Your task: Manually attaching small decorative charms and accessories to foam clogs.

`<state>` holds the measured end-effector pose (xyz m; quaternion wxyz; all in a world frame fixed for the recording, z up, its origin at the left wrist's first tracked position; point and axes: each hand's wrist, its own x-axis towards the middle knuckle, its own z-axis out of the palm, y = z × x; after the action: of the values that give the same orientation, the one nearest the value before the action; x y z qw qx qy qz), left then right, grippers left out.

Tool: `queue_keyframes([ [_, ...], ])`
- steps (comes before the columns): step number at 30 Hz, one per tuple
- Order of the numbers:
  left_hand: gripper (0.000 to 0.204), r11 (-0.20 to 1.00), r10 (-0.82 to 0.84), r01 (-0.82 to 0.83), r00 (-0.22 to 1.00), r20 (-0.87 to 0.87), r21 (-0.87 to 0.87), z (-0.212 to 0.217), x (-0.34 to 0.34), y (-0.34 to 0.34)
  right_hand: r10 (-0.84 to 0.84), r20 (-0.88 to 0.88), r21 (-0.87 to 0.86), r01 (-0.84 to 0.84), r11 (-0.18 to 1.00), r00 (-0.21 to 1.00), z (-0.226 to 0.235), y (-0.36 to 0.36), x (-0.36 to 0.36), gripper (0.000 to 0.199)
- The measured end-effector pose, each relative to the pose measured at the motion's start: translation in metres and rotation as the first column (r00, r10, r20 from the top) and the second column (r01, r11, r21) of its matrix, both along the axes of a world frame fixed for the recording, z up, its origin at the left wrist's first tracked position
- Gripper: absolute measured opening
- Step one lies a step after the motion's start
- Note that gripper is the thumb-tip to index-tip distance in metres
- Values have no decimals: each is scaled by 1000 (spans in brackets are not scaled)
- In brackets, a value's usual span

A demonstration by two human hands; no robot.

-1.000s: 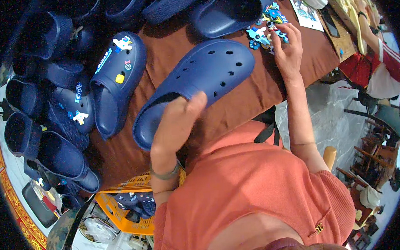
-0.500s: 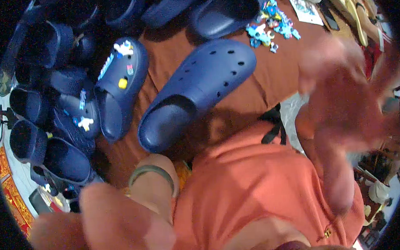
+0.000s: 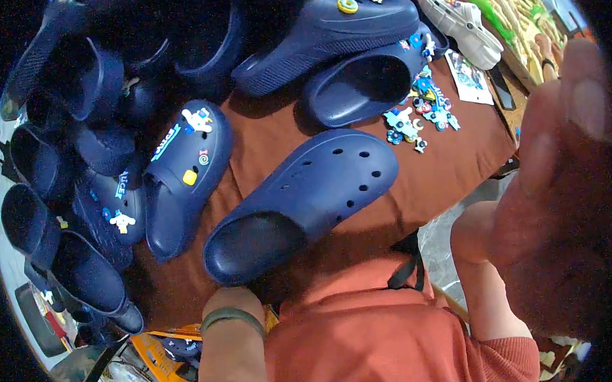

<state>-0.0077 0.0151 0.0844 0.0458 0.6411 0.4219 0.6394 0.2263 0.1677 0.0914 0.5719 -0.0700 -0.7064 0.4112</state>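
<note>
My right hand (image 3: 558, 180) is raised large and close at the right edge. Its visible fingers are stretched out and nothing shows in them; part of the hand lies in dark shadow. My left forearm (image 3: 235, 358), wearing a greenish bangle (image 3: 233, 317), rises from the lower edge, but the left hand is out of view. On the brown cloth before me lies a plain navy clog (image 3: 306, 198) with bare holes. Left of it sits a navy clog (image 3: 189, 175) decorated with a white figure, blue lettering and a yellow charm.
Several navy clogs crowd the left and far side, including one (image 3: 333, 36) with a ring-shaped charm. A pile of shoe charms (image 3: 419, 114) lies near a printed card (image 3: 470, 78), a dark phone (image 3: 501, 90) and a white clog (image 3: 466, 27). An orange basket (image 3: 160, 364) stands lower left.
The blurred left hand has dropped out of view at the lower edge. My right hand has shifted toward the right edge. The whole scene sits lower in the picture.
</note>
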Motion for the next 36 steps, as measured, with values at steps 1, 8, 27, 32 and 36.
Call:
queue_keyframes([
  [1, 8, 1000, 1, -1, 1000, 1, 4, -1, -1, 1, -3, 0, 3, 3, 1000, 1000, 0, 2, 0, 47],
  [8, 8, 1000, 10, -10, 1000, 13, 16, -3, -2, -3, 9, 9, 30, -9, 999, 1000, 9, 4, -1, 45],
  [27, 9, 999, 25, -26, 999, 24, 40, -1, -8, -14, 49, 10, 28, -50, 998, 999, 8, 21, -29, 39],
  [32, 9, 999, 30, -31, 999, 19, 38, 0, -8, -14, 57, 0, 32, -57, 998, 998, 6, 23, -31, 38],
  [36, 9, 999, 30, -31, 999, 18, 39, -1, -7, -15, 56, -6, 35, -56, 998, 998, 4, 21, -27, 37],
])
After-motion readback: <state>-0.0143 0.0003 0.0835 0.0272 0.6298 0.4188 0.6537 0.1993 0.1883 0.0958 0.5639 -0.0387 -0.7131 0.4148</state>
